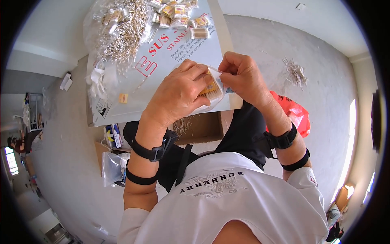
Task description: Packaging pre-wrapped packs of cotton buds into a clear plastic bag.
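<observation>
The left hand (178, 91) wraps around a small clear plastic packet (212, 90) filled with cotton swabs, its fingers curled over the packet's left side and top so that much of the packet is hidden beneath them. The right hand (243, 73) sits just to the right of it and a little farther away, fingers pinched tight on the packet's upper right edge, where a thin flap of clear film shows between the thumb and forefinger. The packet lies between the two hands, touching both, held up above the near edge of a white cardboard sheet (170, 57) with red lettering that serves as a work surface.

At the far left of that sheet lies a large loose heap of cotton swabs (122, 32), partly inside crumpled clear plastic. Just right of the heap, at the far edge, a cluster of finished small packets (180, 14) lies together. A single small yellowish piece (123, 98) rests alone on the sheet near its left side. Beneath the sheet's near edge a brown cardboard box (199, 128) holds a few scattered swabs. On the grey floor to the right, a smaller scatter of swabs (295, 72) lies well apart from the hands, and a red plastic bag (298, 116) sits beside the person's right forearm. Both wrists wear black straps.
</observation>
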A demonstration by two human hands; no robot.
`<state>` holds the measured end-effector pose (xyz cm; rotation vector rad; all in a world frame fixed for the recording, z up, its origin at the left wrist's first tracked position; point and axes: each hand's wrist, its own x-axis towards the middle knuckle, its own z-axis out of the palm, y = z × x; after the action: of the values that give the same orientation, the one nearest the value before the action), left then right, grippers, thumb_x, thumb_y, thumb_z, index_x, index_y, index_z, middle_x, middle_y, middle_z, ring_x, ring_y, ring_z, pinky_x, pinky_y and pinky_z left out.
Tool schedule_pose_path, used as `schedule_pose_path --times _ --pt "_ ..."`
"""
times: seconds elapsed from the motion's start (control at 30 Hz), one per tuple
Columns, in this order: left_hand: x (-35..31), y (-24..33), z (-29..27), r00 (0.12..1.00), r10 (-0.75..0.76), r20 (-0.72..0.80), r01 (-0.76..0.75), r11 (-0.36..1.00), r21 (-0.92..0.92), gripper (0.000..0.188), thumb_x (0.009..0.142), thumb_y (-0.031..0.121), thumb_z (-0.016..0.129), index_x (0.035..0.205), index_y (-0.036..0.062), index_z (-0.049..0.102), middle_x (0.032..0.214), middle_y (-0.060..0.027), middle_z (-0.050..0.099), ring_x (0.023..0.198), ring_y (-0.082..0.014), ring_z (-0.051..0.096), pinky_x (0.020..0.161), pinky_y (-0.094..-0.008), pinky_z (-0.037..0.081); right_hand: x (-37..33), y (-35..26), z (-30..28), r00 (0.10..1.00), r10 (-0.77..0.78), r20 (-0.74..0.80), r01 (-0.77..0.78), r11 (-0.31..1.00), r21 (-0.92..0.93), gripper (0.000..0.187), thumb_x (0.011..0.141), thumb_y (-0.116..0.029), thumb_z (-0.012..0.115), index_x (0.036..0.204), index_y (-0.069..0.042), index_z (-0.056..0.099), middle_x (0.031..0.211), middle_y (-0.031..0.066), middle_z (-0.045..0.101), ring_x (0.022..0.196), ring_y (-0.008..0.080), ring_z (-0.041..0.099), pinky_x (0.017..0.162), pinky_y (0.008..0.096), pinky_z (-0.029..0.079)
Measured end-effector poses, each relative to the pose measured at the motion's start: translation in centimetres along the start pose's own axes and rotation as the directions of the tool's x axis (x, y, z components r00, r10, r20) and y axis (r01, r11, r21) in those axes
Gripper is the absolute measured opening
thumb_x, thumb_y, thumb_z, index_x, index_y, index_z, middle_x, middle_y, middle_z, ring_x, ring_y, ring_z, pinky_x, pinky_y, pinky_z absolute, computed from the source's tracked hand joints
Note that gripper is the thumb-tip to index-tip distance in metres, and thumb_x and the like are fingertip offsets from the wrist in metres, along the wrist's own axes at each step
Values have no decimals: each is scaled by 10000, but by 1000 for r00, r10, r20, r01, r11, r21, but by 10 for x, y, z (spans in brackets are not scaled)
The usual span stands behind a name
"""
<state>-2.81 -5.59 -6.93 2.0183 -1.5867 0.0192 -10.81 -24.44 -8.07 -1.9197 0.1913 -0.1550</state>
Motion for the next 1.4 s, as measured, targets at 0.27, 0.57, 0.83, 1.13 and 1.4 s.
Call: schedule_pose_path --times 0.27,0.57,0.83,1.13,1.4 --pt "-4 10 15 991 -116 -70 125 983 135 411 650 162 813 993 -2 657 1030 -93 642 1049 -263 558 873 -342 521 1 -1 9 991 132 33 -135 937 323 21 774 29 595 767 25 575 640 40 585 553 72 545 483 223 417" --pt "-36 42 -31 996 -74 41 71 994 80 311 674 82 775 960 14 672 932 -80 639 920 -264 595 784 -376 477 0 -5 -2 983 181 8 -179 961 212 45 789 -2 611 789 31 580 657 52 604 580 109 599 524 259 481" --pt "-57 50 -6 982 -86 -168 136 941 311 147 678 53 682 820 32 647 830 -52 582 890 -236 577 706 -355 444 -1 -50 8 831 -450 327 552 737 -390 99 717 -4 658 806 -1 614 826 149 648 797 351 653 692 412 531" --pt "-63 61 7 958 -165 -235 222 944 244 183 675 10 672 854 3 632 876 -91 585 851 -263 575 653 -350 517 27 -37 28 695 -263 669 630 672 -390 119 732 10 659 840 -40 651 876 117 617 850 341 624 687 425 486" --pt "-58 54 9 944 -180 -276 215 971 103 155 703 -31 660 855 -14 636 844 -101 578 813 -270 596 615 -357 537 32 -52 28 656 -199 728 655 630 -418 128 760 -75 682 885 -58 661 815 119 648 812 336 641 683 428 491"
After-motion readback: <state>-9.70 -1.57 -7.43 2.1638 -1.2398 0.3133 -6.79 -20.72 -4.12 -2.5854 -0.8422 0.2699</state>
